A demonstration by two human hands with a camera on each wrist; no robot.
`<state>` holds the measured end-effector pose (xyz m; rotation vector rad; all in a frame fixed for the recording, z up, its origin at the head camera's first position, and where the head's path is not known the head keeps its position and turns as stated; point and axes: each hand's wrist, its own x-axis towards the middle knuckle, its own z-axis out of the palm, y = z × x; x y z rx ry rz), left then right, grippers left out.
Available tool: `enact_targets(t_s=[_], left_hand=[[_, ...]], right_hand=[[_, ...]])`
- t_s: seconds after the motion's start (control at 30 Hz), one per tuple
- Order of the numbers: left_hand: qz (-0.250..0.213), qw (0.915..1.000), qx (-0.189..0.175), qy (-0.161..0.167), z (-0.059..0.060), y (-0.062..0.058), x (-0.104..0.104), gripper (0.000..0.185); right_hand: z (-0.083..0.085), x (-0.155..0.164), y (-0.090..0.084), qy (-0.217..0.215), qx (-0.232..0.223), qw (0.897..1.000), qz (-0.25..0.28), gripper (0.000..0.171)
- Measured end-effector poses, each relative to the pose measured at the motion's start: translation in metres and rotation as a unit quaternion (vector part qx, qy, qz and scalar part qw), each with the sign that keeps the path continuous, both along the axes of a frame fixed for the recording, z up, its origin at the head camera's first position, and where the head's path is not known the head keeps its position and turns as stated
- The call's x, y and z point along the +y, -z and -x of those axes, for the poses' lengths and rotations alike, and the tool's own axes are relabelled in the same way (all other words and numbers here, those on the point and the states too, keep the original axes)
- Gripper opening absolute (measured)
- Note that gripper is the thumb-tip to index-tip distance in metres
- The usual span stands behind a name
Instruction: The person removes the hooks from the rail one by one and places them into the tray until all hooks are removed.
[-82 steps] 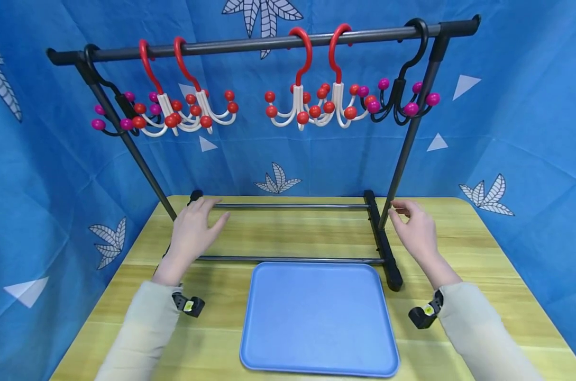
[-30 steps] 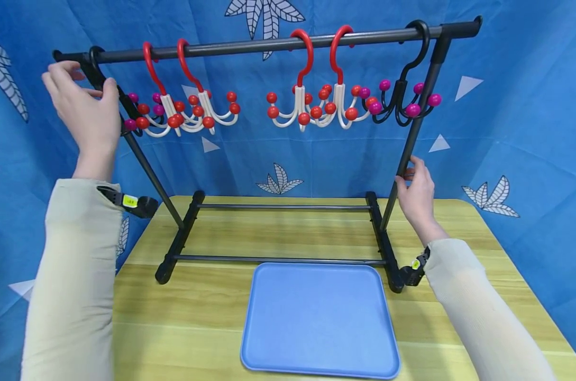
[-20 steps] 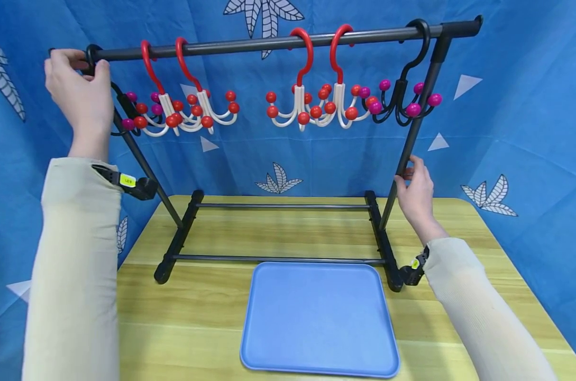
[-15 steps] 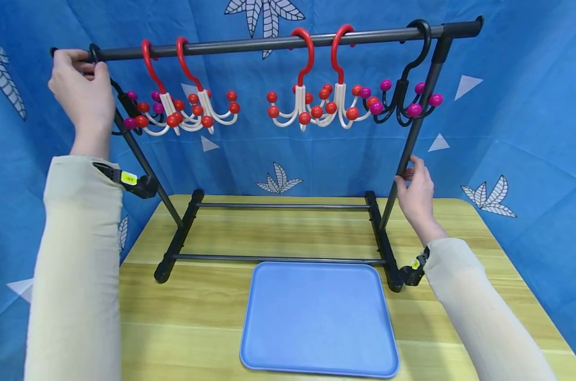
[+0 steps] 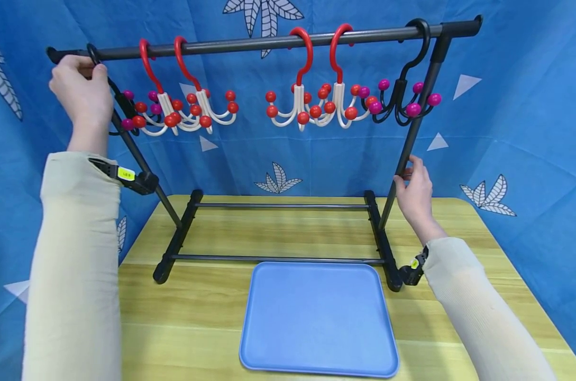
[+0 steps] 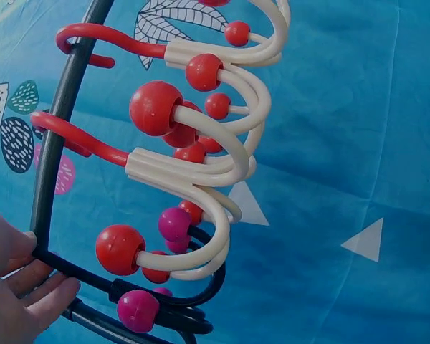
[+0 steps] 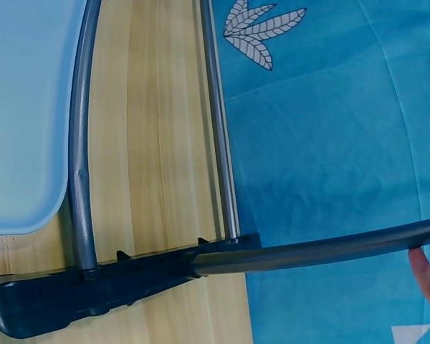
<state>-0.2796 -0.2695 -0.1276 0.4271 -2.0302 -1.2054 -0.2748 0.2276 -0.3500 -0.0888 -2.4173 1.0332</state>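
A black rack stands on the table, and its top rail (image 5: 268,42) carries several hook hangers. My left hand (image 5: 89,67) is raised to the rail's left end and grips the top of a black hanger (image 5: 121,103) with magenta balls. In the left wrist view my left hand's fingers (image 6: 29,276) curl on that black hanger's stem (image 6: 165,312), beside two red-and-white hangers (image 6: 193,172). My right hand (image 5: 404,174) holds the rack's right post (image 5: 413,132) about halfway up. The right wrist view shows only my right hand's fingertips (image 7: 428,271) against the right post (image 7: 308,251).
A blue tray (image 5: 318,320) lies on the wooden table (image 5: 211,296) in front of the rack's base. Two more red-and-white hangers (image 5: 316,100) and a second black hanger (image 5: 404,95) hang to the right. Blue cloth walls surround the table.
Both hands rose from the rack's base: the left to the rail's left end, where it closed on the black hanger, the right onto the right post. Little movement in the last half second.
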Motion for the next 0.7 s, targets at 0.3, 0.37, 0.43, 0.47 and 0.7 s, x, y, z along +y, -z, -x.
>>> enact_targets(t_s=[0.3, 0.37, 0.43, 0.47, 0.7], left_hand=[[-0.022, 0.9972, 0.054, 0.047, -0.002, -0.003, 0.0, 0.024], [-0.019, 0.9965, 0.063, 0.052, -0.004, -0.004, 0.002, 0.024], [-0.023, 0.9955, 0.072, 0.057, -0.007, -0.005, 0.002, 0.023], [-0.026, 0.9948, 0.078, 0.06, -0.008, -0.005, 0.002, 0.023], [-0.066, 0.9884, 0.12, 0.065, -0.013, -0.005, -0.001, 0.018]], right_hand=[[0.001, 0.0, 0.001, -0.003, 0.014, 1.0, -0.005, 0.047], [0.001, 0.0, 0.001, -0.004, 0.014, 1.0, -0.004, 0.047], [0.001, 0.0, 0.001, -0.004, 0.013, 1.0, -0.004, 0.047], [0.001, 0.0, 0.001, -0.004, 0.012, 1.0, -0.004, 0.047], [0.001, 0.001, 0.001, -0.005, 0.007, 1.0, -0.001, 0.047]])
